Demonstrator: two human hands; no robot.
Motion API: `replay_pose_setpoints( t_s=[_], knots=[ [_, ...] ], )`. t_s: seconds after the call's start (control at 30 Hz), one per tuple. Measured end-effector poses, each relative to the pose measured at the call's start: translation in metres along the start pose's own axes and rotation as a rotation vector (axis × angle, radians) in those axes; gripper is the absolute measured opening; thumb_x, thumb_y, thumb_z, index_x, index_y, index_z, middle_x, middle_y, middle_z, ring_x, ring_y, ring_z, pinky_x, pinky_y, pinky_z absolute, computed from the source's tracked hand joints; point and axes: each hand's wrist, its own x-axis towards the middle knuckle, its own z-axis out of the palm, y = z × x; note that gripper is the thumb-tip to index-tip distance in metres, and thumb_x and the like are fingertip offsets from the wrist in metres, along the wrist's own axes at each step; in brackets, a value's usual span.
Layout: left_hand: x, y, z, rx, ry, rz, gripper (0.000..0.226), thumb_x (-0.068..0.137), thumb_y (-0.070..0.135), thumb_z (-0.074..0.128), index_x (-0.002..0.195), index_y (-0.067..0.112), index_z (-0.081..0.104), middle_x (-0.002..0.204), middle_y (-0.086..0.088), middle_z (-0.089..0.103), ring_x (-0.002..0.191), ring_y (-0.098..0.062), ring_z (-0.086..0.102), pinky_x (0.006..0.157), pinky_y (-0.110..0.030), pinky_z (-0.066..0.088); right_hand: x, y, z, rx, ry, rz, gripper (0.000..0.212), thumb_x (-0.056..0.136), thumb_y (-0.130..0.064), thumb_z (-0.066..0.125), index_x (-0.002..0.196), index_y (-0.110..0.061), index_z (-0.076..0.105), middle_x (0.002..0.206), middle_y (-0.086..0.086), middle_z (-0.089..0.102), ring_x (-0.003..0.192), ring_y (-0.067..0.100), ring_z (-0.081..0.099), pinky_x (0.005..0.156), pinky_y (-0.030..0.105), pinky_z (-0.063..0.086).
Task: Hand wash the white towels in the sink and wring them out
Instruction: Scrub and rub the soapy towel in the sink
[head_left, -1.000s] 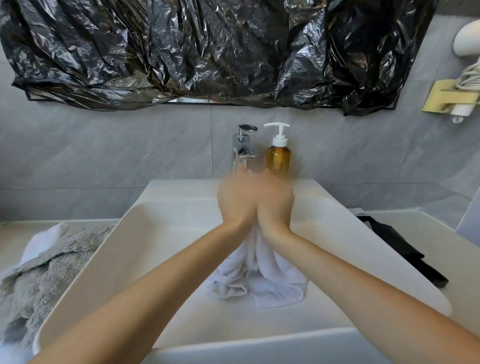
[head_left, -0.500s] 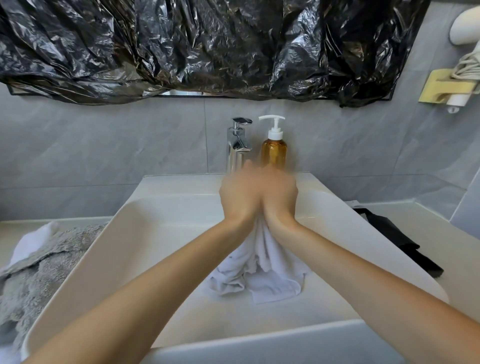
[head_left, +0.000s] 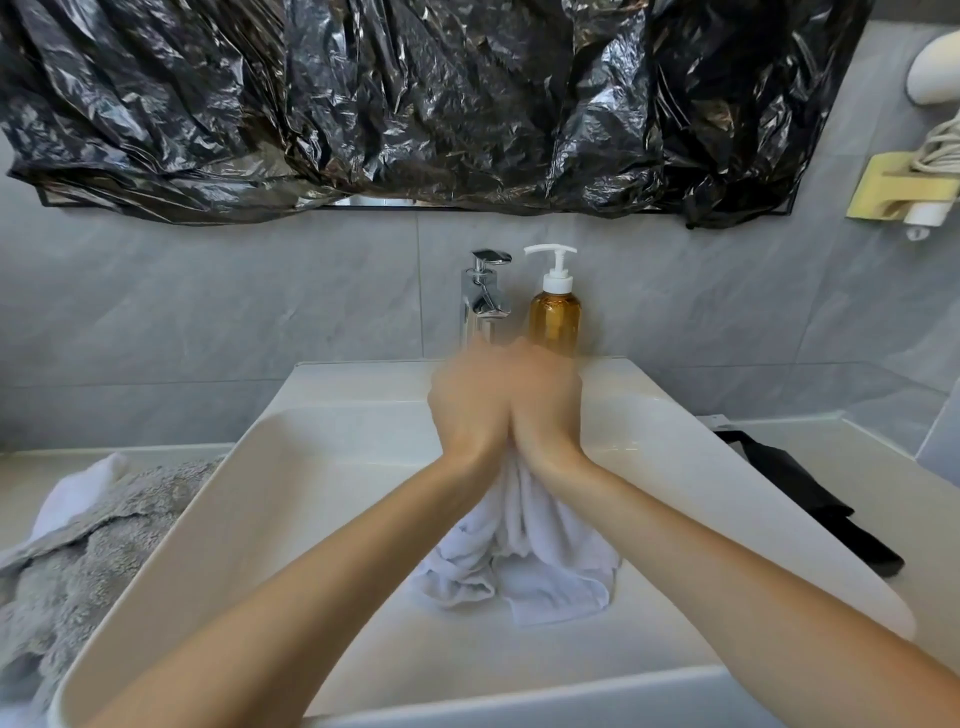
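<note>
- The left hand (head_left: 470, 402) and the right hand (head_left: 545, 402) press side by side over the middle of the white sink (head_left: 779, 499), both blurred.
- Both hands are closed on the upper part of a white towel (head_left: 519, 556); its loose lower folds hang down and rest on the basin floor toward the front edge.
- A chrome faucet (head_left: 485, 296) stands at the sink's back edge, with an amber pump bottle (head_left: 555, 317) just beside it on the right.
- On the counter off the sink's left edge lies a grey towel (head_left: 78, 561) with a second white cloth (head_left: 78, 493) partly under it.
- A black cloth (head_left: 810, 504) lies along the sink's right edge.
- Crumpled black plastic sheeting (head_left: 415, 93) covers the mirror above.
</note>
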Motion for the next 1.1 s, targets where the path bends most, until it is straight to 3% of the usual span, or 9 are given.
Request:
replay_pose_setpoints(
  t_s=[0.1,0.2,0.33,0.4,0.5,0.63,0.77,0.93,1.1],
  knots=[
    [0.001,0.002,0.0,0.049,-0.199,-0.003,0.055,0.092,0.056,0.044,0.06,0.012,0.047,0.056,-0.003,0.05,0.06,-0.021,0.048,0.063,-0.035,0.038,0.019,0.002,-0.007,-0.041,0.018,-0.032,0.056,0.099,-0.028,0.046,0.045,-0.021,0.031,0.043,-0.007,0.036,0.055,0.019,0.038,0.058,0.034,0.031],
    [0.015,0.022,-0.012,0.353,-0.317,0.001,0.068,0.089,0.075,0.033,0.059,0.016,0.046,0.058,0.0,0.049,0.06,-0.022,0.047,0.06,-0.033,0.035,0.027,0.001,-0.023,-0.07,-0.057,-0.044,0.054,0.101,-0.042,0.04,0.052,-0.019,0.035,0.048,-0.008,0.036,0.053,0.015,0.038,0.056,0.032,0.029],
    [0.027,0.026,-0.033,0.624,-0.413,0.187,0.064,0.093,0.07,0.029,0.1,0.015,0.061,0.098,-0.002,0.062,0.098,-0.023,0.057,0.085,-0.037,0.042,0.044,-0.003,-0.032,0.054,-0.14,0.044,0.057,0.097,-0.052,0.034,0.099,0.0,0.058,0.074,0.012,0.05,0.073,0.012,0.049,0.069,0.033,0.036],
    [0.028,0.023,-0.035,0.576,-0.481,0.268,0.053,0.098,0.061,0.033,0.108,0.018,0.062,0.108,0.0,0.065,0.106,-0.021,0.057,0.092,-0.036,0.041,0.045,-0.01,-0.034,0.123,-0.215,0.045,0.058,0.086,-0.052,0.04,0.096,0.004,0.053,0.08,0.014,0.046,0.078,0.016,0.046,0.072,0.034,0.036],
    [0.033,0.025,-0.031,0.5,-0.461,0.291,0.029,0.1,0.044,0.046,0.088,0.019,0.056,0.082,0.01,0.056,0.083,-0.015,0.051,0.078,-0.032,0.04,0.046,-0.01,-0.038,0.242,-0.313,0.072,0.059,0.079,-0.046,0.049,0.101,0.008,0.056,0.088,0.009,0.049,0.085,0.019,0.048,0.077,0.034,0.038],
    [0.039,0.03,-0.036,0.459,-0.457,0.29,0.037,0.102,0.035,0.047,0.071,0.015,0.044,0.066,0.008,0.038,0.06,-0.01,0.036,0.057,-0.024,0.029,0.056,0.0,-0.045,0.199,-0.33,0.08,0.059,0.08,-0.049,0.057,0.099,0.006,0.059,0.088,0.015,0.054,0.088,0.018,0.05,0.081,0.035,0.038],
    [0.039,0.038,-0.042,0.11,-0.45,0.097,0.032,0.102,0.038,0.047,0.087,0.012,0.058,0.08,0.0,0.057,0.074,-0.012,0.055,0.071,-0.024,0.046,0.051,0.009,-0.046,0.049,-0.495,0.203,0.059,0.078,-0.072,0.055,0.095,-0.016,0.063,0.087,0.005,0.057,0.081,0.015,0.053,0.072,0.03,0.04],
    [0.048,0.038,-0.047,-0.133,-0.282,-0.058,0.031,0.101,0.04,0.047,0.078,0.02,0.053,0.077,0.0,0.063,0.073,-0.012,0.06,0.077,-0.029,0.051,0.042,0.014,-0.055,-0.149,-0.78,0.308,0.065,0.079,-0.079,0.038,0.091,-0.024,0.071,0.082,-0.012,0.073,0.086,0.007,0.065,0.087,0.023,0.048],
    [0.055,0.018,-0.053,0.212,0.015,0.447,0.043,0.102,0.035,0.046,0.069,0.007,0.042,0.064,0.004,0.033,0.062,-0.01,0.031,0.062,-0.03,0.029,0.052,0.008,-0.057,0.094,-0.342,0.197,0.047,0.082,-0.058,0.065,0.08,-0.012,0.058,0.074,0.007,0.045,0.067,0.017,0.041,0.061,0.029,0.031]
  ],
)
